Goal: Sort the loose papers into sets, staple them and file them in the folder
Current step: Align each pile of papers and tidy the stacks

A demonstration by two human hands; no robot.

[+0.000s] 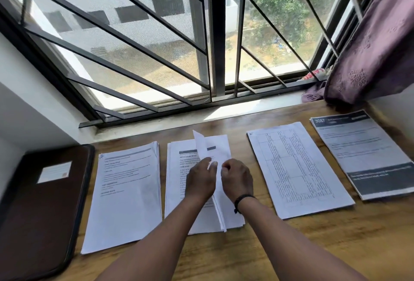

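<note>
Both the left hand [200, 179] and the right hand [237, 178] pinch a sheaf of sheets [202, 147] on edge above the second pile [177, 191]. Sorting seems finished, with the brown folder [42, 209] far left of the hands. Next, I judge, squaring and stapling; no stapler is visible.

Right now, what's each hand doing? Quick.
Left hand: pinches the lifted sheets over the second stack.
Right hand: fingers curled at the same sheets' edge; whether it grips them cannot be told.
</note>
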